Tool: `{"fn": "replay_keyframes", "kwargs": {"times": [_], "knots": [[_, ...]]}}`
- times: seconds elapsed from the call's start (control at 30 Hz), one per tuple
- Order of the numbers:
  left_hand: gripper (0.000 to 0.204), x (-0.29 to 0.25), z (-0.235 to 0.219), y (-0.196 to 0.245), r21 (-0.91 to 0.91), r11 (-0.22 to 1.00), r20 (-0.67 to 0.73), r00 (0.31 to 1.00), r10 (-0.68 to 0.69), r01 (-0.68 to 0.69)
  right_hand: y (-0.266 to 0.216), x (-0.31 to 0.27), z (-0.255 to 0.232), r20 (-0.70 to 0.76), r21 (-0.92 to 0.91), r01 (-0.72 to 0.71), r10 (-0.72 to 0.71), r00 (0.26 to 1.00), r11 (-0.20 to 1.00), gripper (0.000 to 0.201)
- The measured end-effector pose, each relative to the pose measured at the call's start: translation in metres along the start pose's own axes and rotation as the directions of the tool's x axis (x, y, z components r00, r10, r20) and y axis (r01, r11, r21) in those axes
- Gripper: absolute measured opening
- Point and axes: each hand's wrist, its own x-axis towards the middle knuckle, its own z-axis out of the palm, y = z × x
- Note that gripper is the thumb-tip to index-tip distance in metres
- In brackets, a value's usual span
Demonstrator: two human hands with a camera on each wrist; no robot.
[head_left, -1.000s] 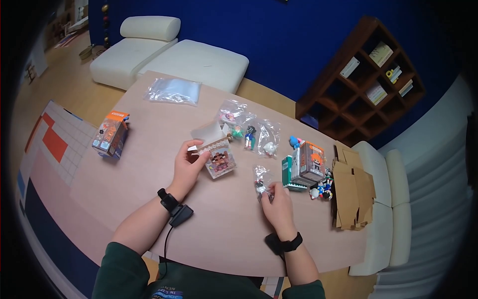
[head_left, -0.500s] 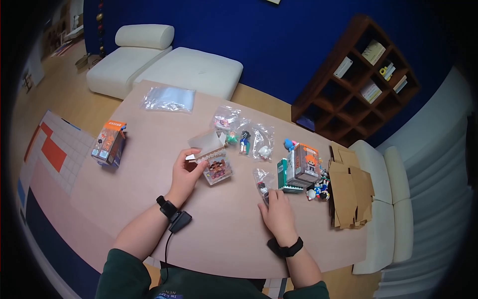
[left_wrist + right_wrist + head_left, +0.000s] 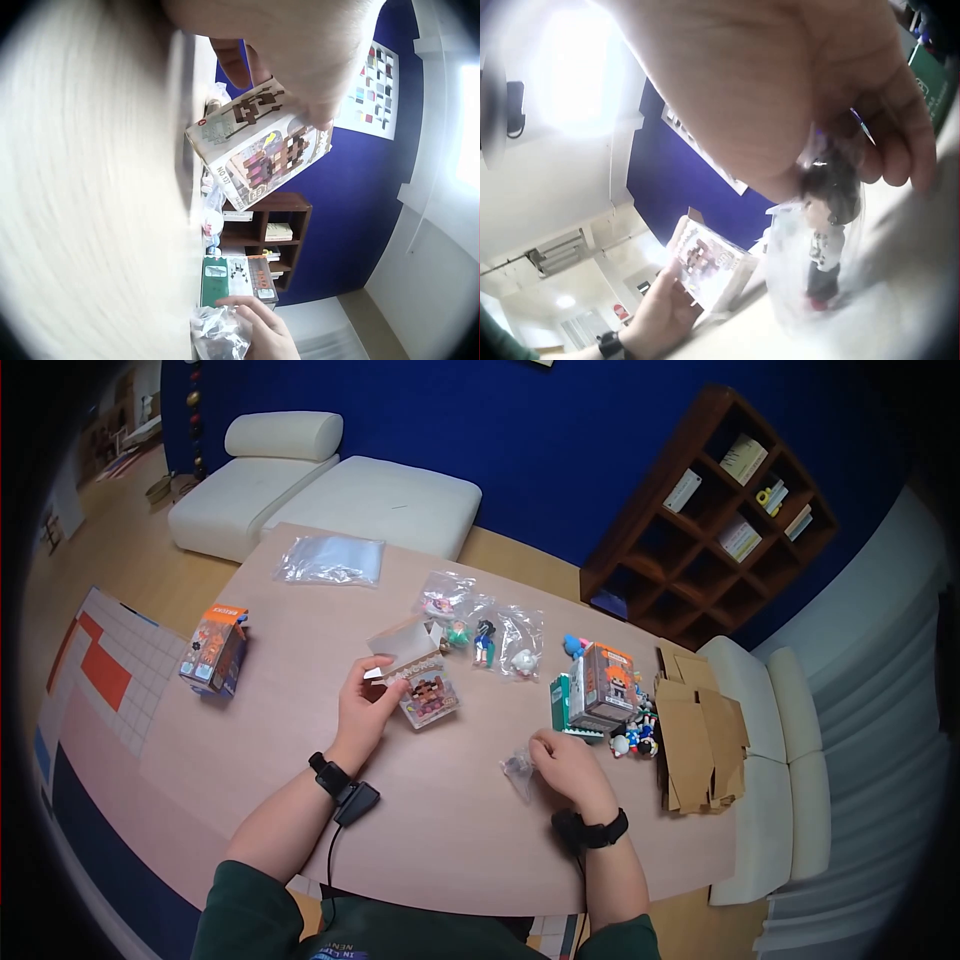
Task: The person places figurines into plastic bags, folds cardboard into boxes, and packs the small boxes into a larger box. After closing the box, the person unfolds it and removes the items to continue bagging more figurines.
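Note:
My left hand (image 3: 364,712) grips a small open-topped printed box (image 3: 430,693) from its left side, its flaps raised. In the left wrist view the box (image 3: 270,154) stands tilted under the palm. My right hand (image 3: 572,765) pinches a clear plastic bag (image 3: 517,772) just in front of the green box (image 3: 560,703). The right wrist view shows a dark-haired figure (image 3: 826,247) inside that bag, its top close under the fingers. Behind the printed box lie bagged figures (image 3: 484,643), including a white one (image 3: 524,660).
An orange-topped box (image 3: 214,650) stands at the left, with clear bags (image 3: 332,561) at the back. Right of centre are another orange box (image 3: 606,685), loose figures (image 3: 634,740) and flattened cardboard (image 3: 700,740).
My right hand has turned and now holds the bag with its loose end hanging toward the front. The left hand still grips the box. The head view has shifted slightly.

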Motion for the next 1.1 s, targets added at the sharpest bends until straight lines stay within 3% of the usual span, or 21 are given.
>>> {"fn": "replay_keyframes", "kwargs": {"times": [0.07,0.1,0.17,0.27,0.37,0.5,0.57,0.6,0.7,0.8,0.9,0.93,1.1], "knots": [[0.036,-0.001,-0.001,0.000,-0.010,1.000,-0.003,1.000,0.005,-0.005,-0.009,0.000,0.008,-0.193,0.000,-0.035,0.035,0.981,0.999,0.024],[0.036,-0.002,-0.002,0.002,-0.006,1.000,-0.009,1.000,0.004,-0.004,-0.011,-0.001,0.013,-0.187,0.002,-0.031,0.031,0.982,1.000,0.024],[0.033,-0.002,-0.002,0.007,0.010,1.000,0.033,0.999,-0.029,0.029,-0.011,-0.005,0.022,-0.322,-0.190,0.013,-0.075,0.944,0.982,0.028],[0.034,-0.001,-0.001,0.006,-0.013,1.000,0.035,0.999,-0.028,0.029,-0.005,-0.011,0.025,-0.281,-0.307,0.096,-0.187,0.941,0.947,0.032],[0.034,-0.001,0.001,0.004,-0.016,1.000,0.029,1.000,-0.008,0.009,-0.009,-0.023,0.018,-0.217,-0.278,0.211,-0.275,0.936,0.937,0.039],[0.037,-0.002,0.001,0.009,-0.024,0.999,0.076,0.997,-0.024,0.026,-0.016,-0.035,0.019,-0.174,-0.320,0.248,-0.314,0.933,0.914,0.037],[0.039,-0.004,-0.002,0.012,0.075,0.988,0.164,0.975,-0.147,0.137,-0.013,-0.033,0.020,-0.166,-0.302,0.241,-0.300,0.939,0.922,0.039],[0.039,-0.005,-0.002,0.014,0.077,0.988,0.161,0.976,-0.145,0.135,-0.011,-0.031,0.020,-0.166,-0.301,0.245,-0.304,0.938,0.922,0.039],[0.045,-0.011,0.004,0.018,0.137,0.989,0.228,0.970,-0.081,0.051,-0.005,-0.028,0.020,-0.114,-0.230,0.211,-0.242,0.964,0.950,0.044],[0.055,-0.018,0.011,0.020,0.294,0.942,0.361,0.931,0.046,-0.161,-0.008,-0.028,0.020,-0.106,-0.241,0.218,-0.249,0.963,0.946,0.048],[0.056,-0.025,0.019,0.027,0.293,0.938,0.411,0.910,0.051,-0.184,-0.020,-0.029,0.015,-0.096,-0.193,0.161,-0.182,0.979,0.968,0.044],[0.060,-0.026,0.020,0.025,0.323,0.909,0.442,0.891,0.102,-0.264,-0.021,-0.028,0.014,-0.092,-0.189,0.218,-0.238,0.967,0.958,0.044],[0.067,-0.028,0.022,0.030,0.325,0.916,0.465,0.883,0.064,-0.238,-0.020,-0.033,0.001,-0.066,-0.155,0.396,-0.410,0.910,0.905,0.037]]}}
